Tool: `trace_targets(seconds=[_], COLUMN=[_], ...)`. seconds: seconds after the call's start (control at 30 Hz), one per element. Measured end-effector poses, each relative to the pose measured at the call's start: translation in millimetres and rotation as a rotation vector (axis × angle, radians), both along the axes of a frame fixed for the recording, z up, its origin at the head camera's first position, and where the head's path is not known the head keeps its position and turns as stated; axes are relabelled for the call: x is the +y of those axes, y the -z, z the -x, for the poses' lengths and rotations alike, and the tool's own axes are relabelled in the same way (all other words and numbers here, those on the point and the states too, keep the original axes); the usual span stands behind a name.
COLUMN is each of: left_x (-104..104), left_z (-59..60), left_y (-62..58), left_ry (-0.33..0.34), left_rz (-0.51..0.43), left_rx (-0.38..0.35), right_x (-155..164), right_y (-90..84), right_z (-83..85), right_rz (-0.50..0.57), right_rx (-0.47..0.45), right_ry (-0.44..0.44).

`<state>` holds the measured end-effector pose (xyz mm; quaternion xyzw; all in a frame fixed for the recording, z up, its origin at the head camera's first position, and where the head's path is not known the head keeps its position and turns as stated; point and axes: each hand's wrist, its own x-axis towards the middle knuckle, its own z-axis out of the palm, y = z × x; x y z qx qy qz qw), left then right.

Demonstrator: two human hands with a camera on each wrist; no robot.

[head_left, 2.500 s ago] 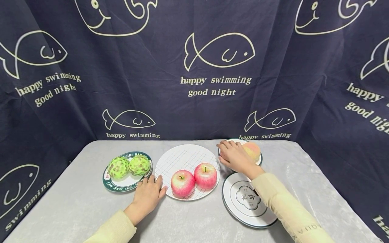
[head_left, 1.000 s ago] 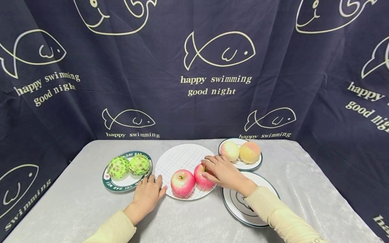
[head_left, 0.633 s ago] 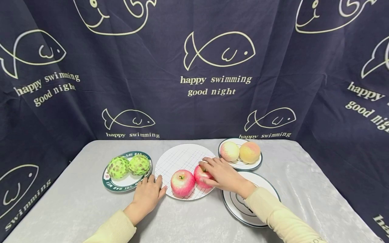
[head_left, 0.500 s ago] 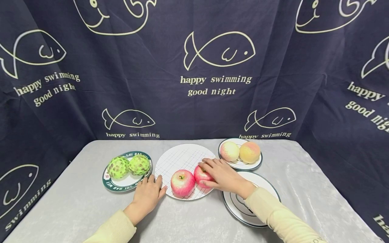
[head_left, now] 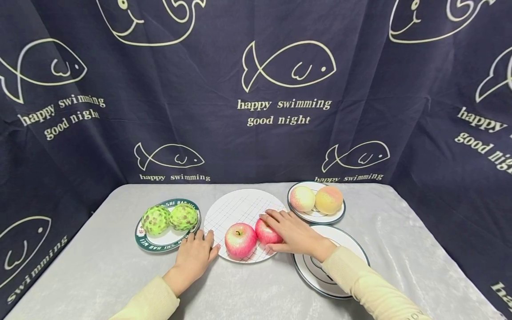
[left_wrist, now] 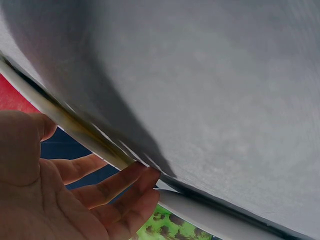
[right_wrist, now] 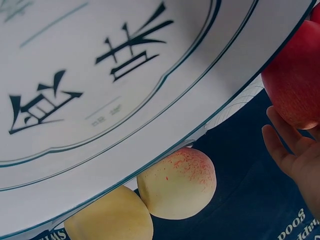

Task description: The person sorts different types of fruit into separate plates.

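Note:
My right hand [head_left: 294, 232] reaches over the right-hand red apple [head_left: 266, 232], fingers on its far side and thumb low at the near side. In the right wrist view the fingers curl up against that apple [right_wrist: 295, 75]. The second apple [head_left: 240, 240] sits just left of it, and both are on the round white plate with a grid pattern [head_left: 236, 206]. My left hand [head_left: 194, 254] rests with relaxed fingers between the grid plate and the green-rimmed oval plate [head_left: 154, 250]; in the left wrist view its fingertips are right at the plate edges. It holds nothing.
Two green speckled fruits [head_left: 170, 218] lie on the oval plate. At the back right, two peaches [head_left: 316, 200] sit on a small plate [head_left: 334, 219]. A larger white plate [head_left: 354, 249] with dark lettering lies under the right forearm. A dark blue fish-print cloth [head_left: 224, 133] surrounds the grey-covered table.
My right hand has left the peach plate, where two peaches now show fully, and has come left and nearer onto the right apple. Its thumb has slid lower. The left hand has stayed put.

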<state>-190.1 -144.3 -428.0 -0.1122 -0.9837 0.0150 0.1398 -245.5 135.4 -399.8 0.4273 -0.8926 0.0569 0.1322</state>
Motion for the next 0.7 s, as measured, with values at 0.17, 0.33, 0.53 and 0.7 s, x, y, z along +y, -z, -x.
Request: trace_targets(seconds=[0.17,0.33,0.53,0.7], left_x=[0.3,0.2,0.6,0.9], left_z=[-0.1,-0.3,-0.6,-0.7], left_y=[-0.4,-0.6,-1.5,-1.7], left_ry=[-0.002,-0.001,0.000,-0.001], left_rz=[-0.002,-0.001,0.002,0.001], left_rx=[0.001,0.004,-0.006,-0.015], right_x=[0.3,0.1,-0.5,-0.3], right_y=[-0.7,-1.2,-1.7,-1.6], right_z=[0.2,1.1,1.9,3.1], right_rz=[-0.008,0.001,0.009,0.017], right_rx=[-0.029,-0.037,-0.042,-0.044], right_ry=[0.000,-0.007,-0.010,-0.016])
